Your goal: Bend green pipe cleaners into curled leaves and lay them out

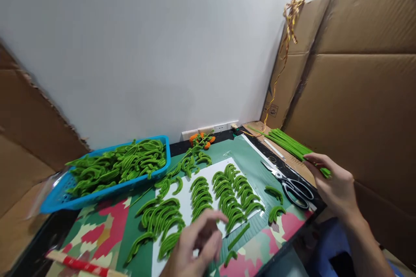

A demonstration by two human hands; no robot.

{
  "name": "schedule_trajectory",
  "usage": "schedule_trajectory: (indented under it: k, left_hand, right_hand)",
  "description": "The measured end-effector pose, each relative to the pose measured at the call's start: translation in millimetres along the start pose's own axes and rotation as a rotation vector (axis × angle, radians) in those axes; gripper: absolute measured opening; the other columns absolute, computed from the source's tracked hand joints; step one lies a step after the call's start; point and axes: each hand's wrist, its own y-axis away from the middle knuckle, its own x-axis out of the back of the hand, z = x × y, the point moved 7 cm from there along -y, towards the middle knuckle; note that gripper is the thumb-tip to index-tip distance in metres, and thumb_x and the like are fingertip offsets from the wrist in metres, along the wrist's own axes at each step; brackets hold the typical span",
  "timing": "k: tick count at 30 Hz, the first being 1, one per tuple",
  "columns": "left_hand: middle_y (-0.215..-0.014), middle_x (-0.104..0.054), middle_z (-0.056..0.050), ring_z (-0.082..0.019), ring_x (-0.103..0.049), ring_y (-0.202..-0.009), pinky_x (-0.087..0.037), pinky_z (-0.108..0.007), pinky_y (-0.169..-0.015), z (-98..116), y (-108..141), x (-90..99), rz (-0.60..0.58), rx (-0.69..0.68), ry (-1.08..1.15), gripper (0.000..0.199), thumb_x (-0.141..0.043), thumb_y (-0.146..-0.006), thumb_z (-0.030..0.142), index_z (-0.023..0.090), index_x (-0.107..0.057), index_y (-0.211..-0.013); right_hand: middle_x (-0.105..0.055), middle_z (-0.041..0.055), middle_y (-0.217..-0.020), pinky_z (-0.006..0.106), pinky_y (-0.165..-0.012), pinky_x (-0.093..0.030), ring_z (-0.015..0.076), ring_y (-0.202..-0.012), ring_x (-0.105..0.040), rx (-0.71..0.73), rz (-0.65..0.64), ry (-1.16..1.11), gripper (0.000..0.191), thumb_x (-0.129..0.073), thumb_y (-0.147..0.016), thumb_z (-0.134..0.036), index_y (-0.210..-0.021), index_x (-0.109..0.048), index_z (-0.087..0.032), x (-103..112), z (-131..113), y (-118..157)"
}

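Observation:
My right hand is at the right with its fingers closed on the near end of a bundle of straight green pipe cleaners. My left hand hovers over the near edge of a white sheet, fingers loosely curved and apart, and I see nothing held in it. Rows of curved green pipe-cleaner leaves cover much of the sheet. Just right of my left hand lies a short straight green piece, with a small bent piece below it.
A blue basket heaped with green fuzzy pieces stands at the left. Black-handled scissors lie near the right edge, beside a white pen. An orange-flowered stem rests at the back. Cardboard panels flank the table.

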Motion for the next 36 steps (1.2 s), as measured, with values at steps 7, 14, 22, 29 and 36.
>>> schedule_trajectory:
  k: [7,14,22,29,36]
  left_hand:
    - [-0.126,-0.061,-0.008,-0.014,-0.070,-0.064,-0.051,-0.017,-0.035,20.9,-26.7,9.9,-0.134,0.217,0.709,0.070,-0.058,-0.106,0.071,0.043,-0.028,-0.163]
    - [-0.093,-0.064,0.003,-0.003,-0.053,-0.044,-0.046,-0.010,-0.031,18.0,-29.4,15.6,-0.032,0.443,0.909,0.036,-0.074,-0.105,0.052,0.025,-0.062,-0.126]
    - [-0.090,-0.074,-0.007,-0.008,-0.062,-0.052,-0.048,-0.012,-0.037,7.6,-30.4,9.5,-0.060,0.443,0.810,0.041,-0.072,-0.105,0.055,0.014,-0.070,-0.106]
    - [-0.064,-0.061,0.000,-0.005,-0.039,-0.043,-0.031,-0.014,-0.040,10.9,-37.0,24.9,-0.140,0.411,0.566,0.052,-0.062,-0.109,0.056,0.018,-0.051,-0.075]
    - [-0.081,-0.060,0.000,-0.013,-0.054,-0.072,-0.044,-0.022,-0.065,38.8,-33.5,27.0,-0.219,0.210,-0.044,0.037,-0.051,-0.115,0.049,0.018,-0.067,-0.101]
  right_hand:
    - [-0.077,0.0029,-0.091,0.033,-0.076,-0.059,0.0223,-0.088,-0.072,0.165,-0.039,-0.527,0.028,-0.074,-0.094,-0.002,-0.107,-0.079,-0.025,36.3,-85.8,61.8]
    - [-0.078,0.0007,-0.085,0.037,-0.074,-0.061,0.0208,-0.076,-0.070,0.226,-0.175,-0.724,0.040,-0.067,-0.091,0.008,-0.109,-0.080,-0.025,41.5,-106.5,63.2]
    - [-0.079,0.0014,-0.084,0.033,-0.068,-0.060,0.0229,-0.085,-0.068,0.150,-0.135,-0.570,0.028,-0.075,-0.092,-0.002,-0.101,-0.083,-0.028,41.7,-98.7,73.3]
    - [-0.081,0.0008,-0.085,0.038,-0.069,-0.063,0.0248,-0.082,-0.072,0.211,-0.202,-0.584,0.035,-0.076,-0.088,-0.001,-0.106,-0.085,-0.030,44.5,-85.3,78.1]
    - [-0.079,0.0001,-0.079,0.039,-0.062,-0.061,0.0262,-0.077,-0.072,0.165,-0.147,-0.578,0.033,-0.077,-0.088,-0.005,-0.105,-0.085,-0.032,51.6,-89.3,76.3]
